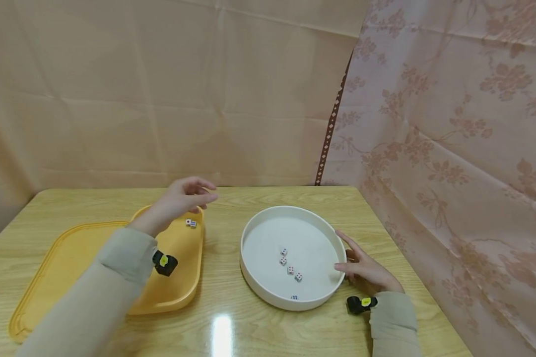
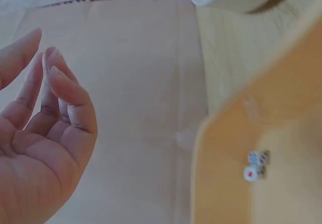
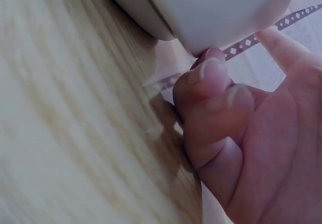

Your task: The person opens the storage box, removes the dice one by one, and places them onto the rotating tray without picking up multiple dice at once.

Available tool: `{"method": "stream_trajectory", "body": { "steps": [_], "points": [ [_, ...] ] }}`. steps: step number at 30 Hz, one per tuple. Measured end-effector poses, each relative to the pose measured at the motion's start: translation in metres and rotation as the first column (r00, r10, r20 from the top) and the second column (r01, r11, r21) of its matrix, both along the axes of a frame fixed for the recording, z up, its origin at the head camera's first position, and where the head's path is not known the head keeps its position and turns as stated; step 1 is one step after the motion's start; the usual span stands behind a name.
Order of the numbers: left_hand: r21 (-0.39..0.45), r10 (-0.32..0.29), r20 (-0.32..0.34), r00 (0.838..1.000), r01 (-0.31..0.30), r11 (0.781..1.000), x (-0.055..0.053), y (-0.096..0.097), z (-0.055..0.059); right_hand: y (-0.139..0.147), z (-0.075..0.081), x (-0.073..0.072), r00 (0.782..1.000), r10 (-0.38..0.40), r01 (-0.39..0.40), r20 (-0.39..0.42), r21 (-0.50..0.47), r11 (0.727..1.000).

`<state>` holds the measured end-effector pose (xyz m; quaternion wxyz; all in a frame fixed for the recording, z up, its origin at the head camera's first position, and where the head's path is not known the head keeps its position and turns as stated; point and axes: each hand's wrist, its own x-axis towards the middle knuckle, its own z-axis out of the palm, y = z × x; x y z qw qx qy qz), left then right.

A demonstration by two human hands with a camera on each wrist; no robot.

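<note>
My left hand (image 1: 178, 201) hangs over the far end of a yellow plastic box (image 1: 178, 300), its fingers loosely bent with nothing between them. Below it, white dice (image 1: 190, 223) lie together in the box's far right corner; the left wrist view shows these dice (image 2: 255, 165) close up. A round white tray (image 1: 268, 297) stands right of the box, with several dice (image 1: 291, 270) with red or blue pips spread on its floor. My right hand (image 1: 368, 271) grips the tray's right side, thumb over the rim and fingers (image 3: 216, 108) curled against the outer wall.
Left of the box, and partly under my left sleeve, lies a flat yellow lid (image 1: 78, 248). The wooden table (image 1: 225, 248) ends at a beige curtain (image 1: 183, 99) behind and a floral curtain (image 1: 464, 148) on the right.
</note>
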<state>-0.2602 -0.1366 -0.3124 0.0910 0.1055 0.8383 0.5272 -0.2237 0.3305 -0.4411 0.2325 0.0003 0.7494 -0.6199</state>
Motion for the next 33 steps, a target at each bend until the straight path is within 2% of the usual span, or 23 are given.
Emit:
{"method": "stream_trajectory", "body": {
  "steps": [11,18,23,28,33],
  "points": [
    [0.025,0.057,0.061,0.996,-0.059,0.998,-0.002,-0.019,-0.023,0.001,0.0,0.0,1.0,0.004,-0.004,-0.009,0.009,1.0],
    [0.042,0.072,0.076,0.995,-0.075,0.996,-0.006,-0.028,-0.042,0.001,0.001,0.0,1.0,0.011,-0.011,-0.008,-0.001,1.0],
    [0.05,0.087,0.091,0.992,-0.092,0.995,-0.007,-0.032,-0.051,0.001,0.003,0.001,1.0,0.016,-0.016,-0.016,-0.005,1.0],
    [0.097,0.14,0.108,0.984,-0.151,0.984,-0.009,-0.034,-0.061,0.0,0.003,0.002,1.0,0.02,-0.02,-0.016,-0.019,1.0],
    [0.154,0.205,0.16,0.965,-0.23,0.961,-0.011,-0.034,-0.071,0.0,0.002,0.001,1.0,0.006,-0.006,-0.004,-0.008,1.0]
  ]
}}
